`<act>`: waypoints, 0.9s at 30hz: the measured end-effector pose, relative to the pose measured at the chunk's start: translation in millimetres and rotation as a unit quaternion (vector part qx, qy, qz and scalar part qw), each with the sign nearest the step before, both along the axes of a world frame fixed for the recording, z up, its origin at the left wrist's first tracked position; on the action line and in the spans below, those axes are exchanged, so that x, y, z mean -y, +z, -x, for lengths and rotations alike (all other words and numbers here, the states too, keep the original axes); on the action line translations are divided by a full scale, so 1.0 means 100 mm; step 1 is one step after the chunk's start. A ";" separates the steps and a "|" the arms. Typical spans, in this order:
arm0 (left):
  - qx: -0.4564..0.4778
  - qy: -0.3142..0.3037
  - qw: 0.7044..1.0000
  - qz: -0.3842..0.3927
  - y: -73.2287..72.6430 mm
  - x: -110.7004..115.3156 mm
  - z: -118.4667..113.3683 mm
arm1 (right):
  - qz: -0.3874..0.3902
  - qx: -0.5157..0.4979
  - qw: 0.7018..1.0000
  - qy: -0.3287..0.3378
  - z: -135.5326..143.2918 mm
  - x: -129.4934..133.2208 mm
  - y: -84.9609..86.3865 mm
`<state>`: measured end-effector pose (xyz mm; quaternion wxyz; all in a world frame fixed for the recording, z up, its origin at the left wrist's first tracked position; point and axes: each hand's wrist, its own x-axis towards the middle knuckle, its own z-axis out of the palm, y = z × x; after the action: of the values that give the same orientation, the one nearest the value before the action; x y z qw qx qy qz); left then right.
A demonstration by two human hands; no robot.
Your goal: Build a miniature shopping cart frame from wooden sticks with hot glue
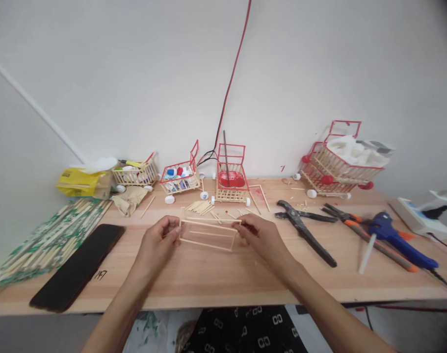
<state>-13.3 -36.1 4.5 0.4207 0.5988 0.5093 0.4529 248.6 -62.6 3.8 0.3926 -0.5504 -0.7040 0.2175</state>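
Note:
Between my two hands is a small box-shaped frame of thin wooden sticks, held a little above the table and tilted. My left hand pinches its left end between thumb and fingers. At the opposite end, my right hand grips the upper right corner with thumb and fingertips. Just beyond the frame lies a pile of short cut sticks. An L-shaped piece of joined sticks rests behind my right hand.
Small stick carts line the wall. Pliers, orange-handled cutters and a blue glue gun lie right, near a white power strip. A black phone and wrapped chopsticks lie left.

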 end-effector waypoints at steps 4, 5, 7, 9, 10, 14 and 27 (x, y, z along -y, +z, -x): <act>-0.020 -0.035 0.999 -0.001 -0.11 -0.04 -0.05 | 0.035 -0.025 0.998 0.046 -0.03 -0.01 -0.11; -0.043 -0.039 0.998 -0.006 -0.11 -0.04 -0.05 | 0.045 -0.032 0.997 0.053 -0.04 -0.02 -0.12; -0.086 -0.035 0.995 -0.020 -0.09 -0.04 -0.05 | 0.059 -0.040 0.995 0.070 -0.07 -0.02 -0.13; -0.114 -0.026 0.992 -0.034 -0.07 -0.03 -0.05 | 0.065 -0.047 0.993 0.084 -0.10 -0.02 -0.12; -0.125 -0.021 0.991 -0.039 -0.07 -0.03 -0.05 | 0.068 -0.052 0.992 0.089 -0.11 -0.01 -0.12; -0.152 -0.006 0.987 -0.055 -0.08 -0.01 -0.05 | 0.081 -0.072 0.989 0.106 -0.10 0.01 -0.12; -0.144 -0.001 0.988 -0.065 -0.06 0.03 -0.12 | 0.035 0.040 0.998 0.035 0.03 0.10 -0.06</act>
<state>-1.1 -39.5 -1.9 0.3041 0.6844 0.5331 0.3937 245.5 -72.5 -2.1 0.3365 -0.5471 -0.7299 0.2338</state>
